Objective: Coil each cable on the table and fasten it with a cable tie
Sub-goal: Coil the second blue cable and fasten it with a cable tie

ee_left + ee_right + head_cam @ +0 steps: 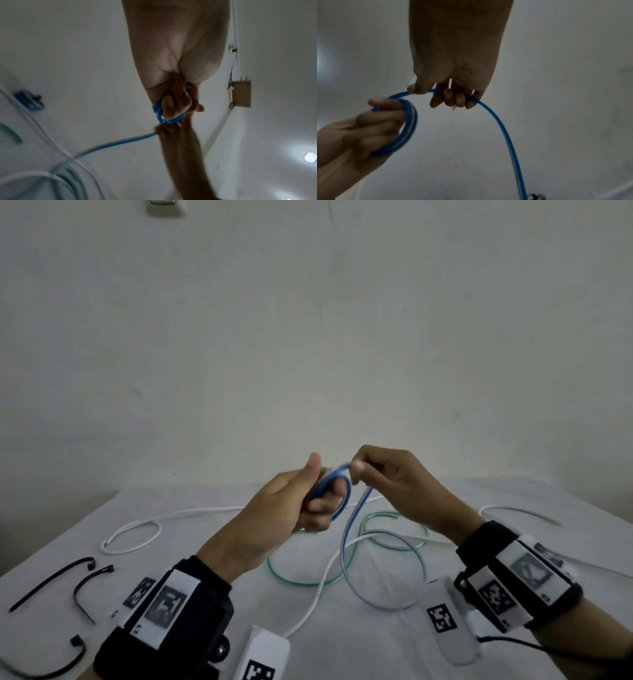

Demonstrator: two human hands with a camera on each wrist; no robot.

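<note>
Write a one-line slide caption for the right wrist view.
Left hand holds thin blue cable coils while right hand feeds the next loop.

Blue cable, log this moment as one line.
blue cable: part coiled | left hand: grips coil | right hand: feeds cable | cable ties: on table

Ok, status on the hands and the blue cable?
Left hand grips the blue coil. Right hand pinches the loose run, feeding. Tail loops on table across green cable and white cable.
</note>
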